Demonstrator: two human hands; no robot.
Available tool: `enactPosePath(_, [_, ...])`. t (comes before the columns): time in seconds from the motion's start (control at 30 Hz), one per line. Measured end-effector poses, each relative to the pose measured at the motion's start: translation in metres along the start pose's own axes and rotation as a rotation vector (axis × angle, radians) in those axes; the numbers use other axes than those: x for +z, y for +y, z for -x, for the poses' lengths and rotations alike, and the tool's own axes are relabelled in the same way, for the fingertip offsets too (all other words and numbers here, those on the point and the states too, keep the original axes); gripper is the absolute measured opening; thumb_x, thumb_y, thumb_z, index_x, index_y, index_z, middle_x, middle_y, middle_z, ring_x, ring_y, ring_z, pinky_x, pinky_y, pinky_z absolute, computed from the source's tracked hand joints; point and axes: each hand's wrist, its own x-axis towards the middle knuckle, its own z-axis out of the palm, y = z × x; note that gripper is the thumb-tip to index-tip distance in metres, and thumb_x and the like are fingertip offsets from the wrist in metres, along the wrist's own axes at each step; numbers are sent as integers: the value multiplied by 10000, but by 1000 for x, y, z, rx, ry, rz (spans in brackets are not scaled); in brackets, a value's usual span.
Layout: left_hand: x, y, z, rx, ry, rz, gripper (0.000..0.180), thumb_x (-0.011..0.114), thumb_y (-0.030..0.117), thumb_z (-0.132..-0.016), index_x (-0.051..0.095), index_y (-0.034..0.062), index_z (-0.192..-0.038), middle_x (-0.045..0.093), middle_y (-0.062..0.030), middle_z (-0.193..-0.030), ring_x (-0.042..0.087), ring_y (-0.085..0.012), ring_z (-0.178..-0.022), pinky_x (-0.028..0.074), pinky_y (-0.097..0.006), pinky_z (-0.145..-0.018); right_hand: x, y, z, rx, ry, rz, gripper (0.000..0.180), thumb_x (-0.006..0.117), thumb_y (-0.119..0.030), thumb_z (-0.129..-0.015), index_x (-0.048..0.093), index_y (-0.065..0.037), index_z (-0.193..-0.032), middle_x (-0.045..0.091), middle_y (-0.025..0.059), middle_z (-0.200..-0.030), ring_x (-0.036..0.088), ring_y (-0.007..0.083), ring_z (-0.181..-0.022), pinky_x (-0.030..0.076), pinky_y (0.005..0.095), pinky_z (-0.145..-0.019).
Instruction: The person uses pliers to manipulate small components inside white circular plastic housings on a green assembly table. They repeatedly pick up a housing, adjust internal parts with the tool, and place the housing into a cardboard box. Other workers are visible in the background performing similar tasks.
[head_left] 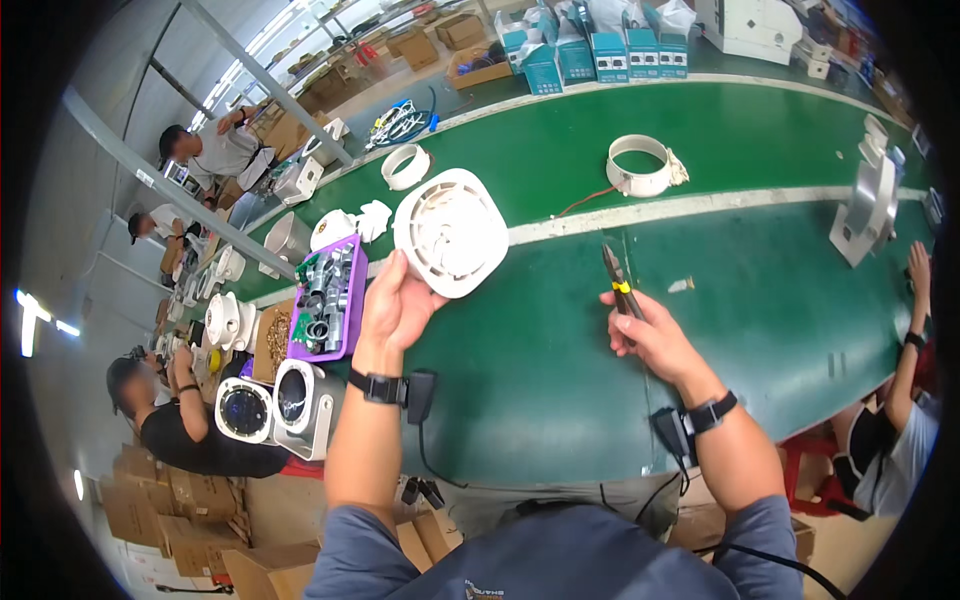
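Note:
My left hand [391, 308] grips the lower left edge of a white rounded-square plastic housing [452, 235], tilted up with its slotted round inside toward me. Thumb at the rim, the other fingers lie partly behind it. In my right hand [650, 335] is a pair of pliers [617, 275] with dark jaws and a yellow band near the grip. Its jaws point away from me, above the green bench and apart from the housing. Black straps with small boxes sit on both my wrists.
A purple tray [355, 300] of small grey parts stands left, beside two white housings with dark round fronts [305, 400]. White rings [640, 165] lie on the far green belt [540, 130], one with a red wire. A metal bracket [865, 200] and another person's hand [918, 268] are at right.

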Motion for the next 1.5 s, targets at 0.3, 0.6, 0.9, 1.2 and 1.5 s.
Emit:
enactPosePath(0.3, [16, -48, 138, 326, 79, -741, 153, 632, 76, -986, 521, 54, -1089, 389, -223, -1564, 426, -347, -1440, 396, -467, -1154, 51, -24, 69, -221, 53, 354, 501, 726, -186, -926, 561, -4, -1363, 614, -7, -968, 563, 78, -830, 485, 239, -748])
enactPosePath(0.6, [29, -91, 198, 411, 119, -1267, 785, 860, 178, -765, 388, 4, -1367, 293, -287, -1587, 291, -462, -1462, 284, -523, -1190, 105, -70, 134, -301, 32, 1168, 503, 783, -187, -803, 647, -33, -1262, 664, 130, -998, 636, 262, -861, 541, 385, -801])
enactPosePath(0.9, [19, -96, 185, 219, 75, -1248, 1318, 963, 317, -582, 187, 9, -1601, 391, -257, -1528, 377, -404, -1423, 319, -482, -1193, 166, -86, 103, -245, -135, 1852, 401, 779, -255, -792, 705, -63, -1136, 680, 150, -1012, 672, 340, -996, 553, 459, -844])
enactPosePath(1.2, [46, -85, 171, 216, 31, -1423, 1236, 943, 374, -570, 299, 30, -1567, 444, -238, -1492, 411, -409, -1390, 294, -495, -1174, 195, -95, 78, -355, -187, 2164, 257, 731, -160, -756, 736, -57, -990, 677, 133, -947, 667, 306, -942, 538, 415, -779])
enactPosePath(1.5, [61, -90, 161, 165, 26, -1412, 1218, 923, 407, -595, 298, 20, -1566, 514, -204, -1428, 444, -403, -1359, 320, -505, -1165, 205, -102, 66, -330, -316, 2330, 264, 756, -175, -752, 717, -75, -993, 659, 107, -948, 657, 283, -931, 527, 400, -776])
